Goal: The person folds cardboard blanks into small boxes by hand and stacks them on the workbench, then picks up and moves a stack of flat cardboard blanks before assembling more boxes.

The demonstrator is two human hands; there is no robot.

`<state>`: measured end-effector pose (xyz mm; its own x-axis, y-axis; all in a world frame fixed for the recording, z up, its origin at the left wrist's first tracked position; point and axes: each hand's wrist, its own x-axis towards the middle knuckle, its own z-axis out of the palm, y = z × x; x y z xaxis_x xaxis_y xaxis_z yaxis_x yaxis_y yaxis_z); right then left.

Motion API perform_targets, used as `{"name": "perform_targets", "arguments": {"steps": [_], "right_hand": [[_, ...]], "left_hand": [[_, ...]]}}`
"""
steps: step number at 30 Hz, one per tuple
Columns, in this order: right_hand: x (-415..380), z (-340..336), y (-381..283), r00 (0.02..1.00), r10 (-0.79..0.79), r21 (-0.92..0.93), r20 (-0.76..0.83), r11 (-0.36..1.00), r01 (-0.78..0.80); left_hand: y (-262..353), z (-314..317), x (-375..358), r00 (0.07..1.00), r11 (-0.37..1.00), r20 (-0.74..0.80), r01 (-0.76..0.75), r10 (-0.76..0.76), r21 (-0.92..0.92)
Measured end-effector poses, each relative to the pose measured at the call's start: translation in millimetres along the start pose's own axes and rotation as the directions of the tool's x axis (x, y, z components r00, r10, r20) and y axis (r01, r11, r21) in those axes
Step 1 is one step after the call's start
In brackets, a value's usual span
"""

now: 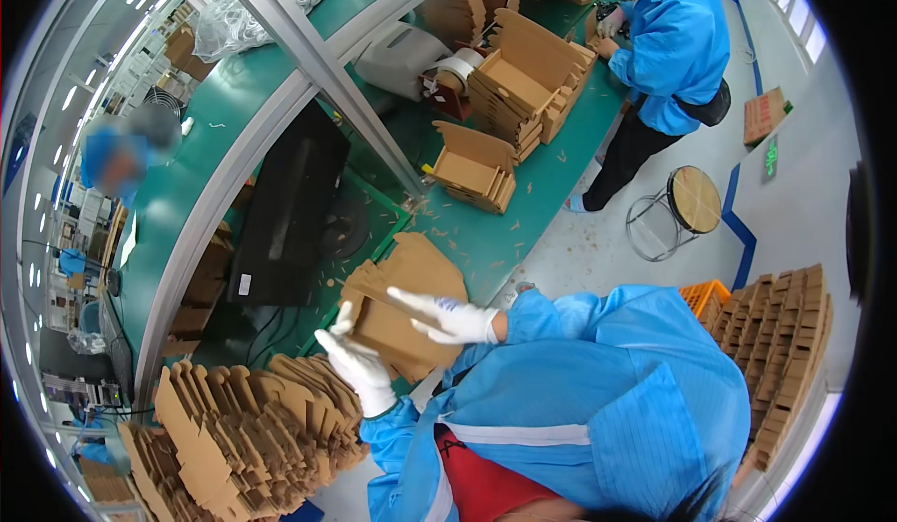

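Observation:
A brown cardboard box (381, 328), partly folded with its flaps raised, lies on the green table in front of me. My left hand (360, 368), in a white glove, is at the near left edge of the box with its fingers apart. Over the box's right part, my right hand (448, 318), also gloved, is stretched out nearly flat, with its fingers extended along a raised flap. Whether either palm presses on the cardboard is unclear.
Flat cardboard pieces (243, 429) are stacked at the lower left. Folded boxes (523, 78) stand farther along the table (505, 232). A black monitor (290, 204) is behind a metal post. A co-worker (673, 45) stands at the upper right, near a stool (696, 200).

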<state>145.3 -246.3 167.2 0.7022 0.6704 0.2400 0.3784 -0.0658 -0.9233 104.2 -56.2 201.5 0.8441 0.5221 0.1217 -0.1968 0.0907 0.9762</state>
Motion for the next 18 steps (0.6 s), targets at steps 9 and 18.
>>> {"name": "perform_targets", "arguments": {"steps": [9, 18], "right_hand": [[-6, -56, -42, 0.961, 0.051, -0.413, 0.27, 0.908, 0.068], [18, -50, -20, 0.996, -0.037, -0.31, -0.081, 0.951, 0.01]], "left_hand": [[-31, -41, -27, 0.827, 0.907, 0.491, 0.052, -0.273, 0.417], [-7, -34, -24, 0.835, 0.879, 0.331, 0.322, -0.439, 0.352]]}}
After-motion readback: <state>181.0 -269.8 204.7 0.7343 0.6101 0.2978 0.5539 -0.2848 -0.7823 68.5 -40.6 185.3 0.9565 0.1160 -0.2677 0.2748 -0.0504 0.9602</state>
